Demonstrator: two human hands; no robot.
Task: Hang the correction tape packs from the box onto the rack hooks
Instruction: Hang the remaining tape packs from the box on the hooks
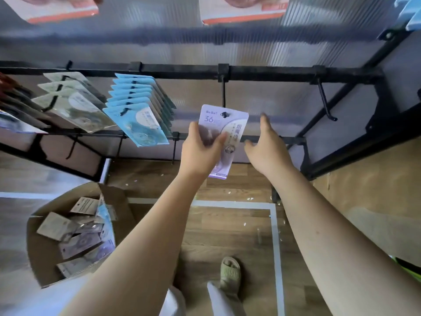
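Centre of frame: left hand (200,147) pinched a lilac card-backed correction tape pack (222,131), its hole threaded over the tip of a black metal rack hook (223,96). Right hand (265,142) hovered just beside, fingers spread, holding nothing. Lower left: brown cardboard box (45,261) held more packs. Blue packs (139,112) hung upper left.

A lilac correction tape pack (222,133) hangs on the rack hook (223,96); more fill the box (68,236).

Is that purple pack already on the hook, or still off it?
On. The hook's tip pokes through the hang hole of the purple pack, though the left hand grips its lower part.
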